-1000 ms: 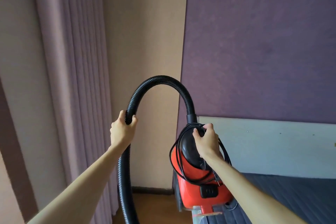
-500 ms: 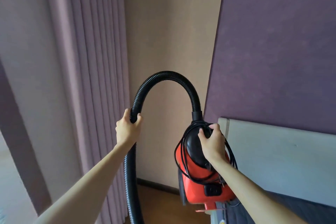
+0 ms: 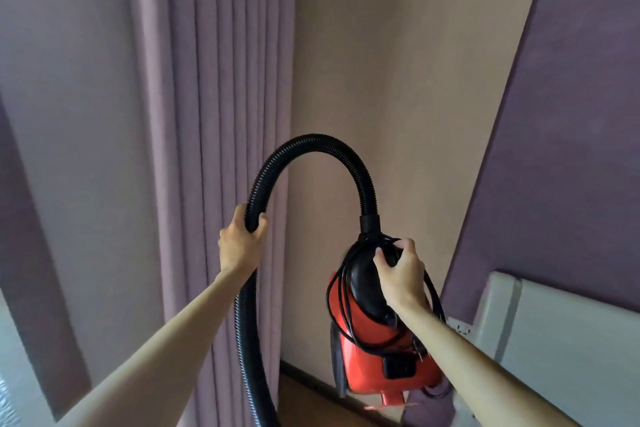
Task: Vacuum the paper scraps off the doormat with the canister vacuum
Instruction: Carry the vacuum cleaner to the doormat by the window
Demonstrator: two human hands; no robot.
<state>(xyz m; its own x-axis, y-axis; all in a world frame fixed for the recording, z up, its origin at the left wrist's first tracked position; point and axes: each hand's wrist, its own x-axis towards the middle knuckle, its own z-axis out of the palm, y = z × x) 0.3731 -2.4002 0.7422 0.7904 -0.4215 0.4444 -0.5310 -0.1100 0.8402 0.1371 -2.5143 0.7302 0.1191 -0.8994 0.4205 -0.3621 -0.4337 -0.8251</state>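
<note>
A red canister vacuum (image 3: 377, 350) with a black top hangs in the air at lower centre right. My right hand (image 3: 400, 274) grips its black carry handle, with the black power cord (image 3: 341, 291) looped round the body. A black ribbed hose (image 3: 311, 146) arches up from the vacuum's top and drops down on the left. My left hand (image 3: 240, 243) grips the hose where it comes down. The hose's lower end runs out of the frame. No doormat or paper scraps are in view.
Mauve pleated curtains (image 3: 207, 114) hang at the left. A beige wall corner (image 3: 381, 80) lies straight ahead, with a purple wall (image 3: 571, 149) at the right. A white headboard (image 3: 554, 340) with a wall socket (image 3: 459, 328) beside it sits at lower right. Wooden floor (image 3: 311, 406) shows below.
The view has swung left, so the bed and headboard slid toward the right edge. Both hands keep their grips and the vacuum stays lifted.
</note>
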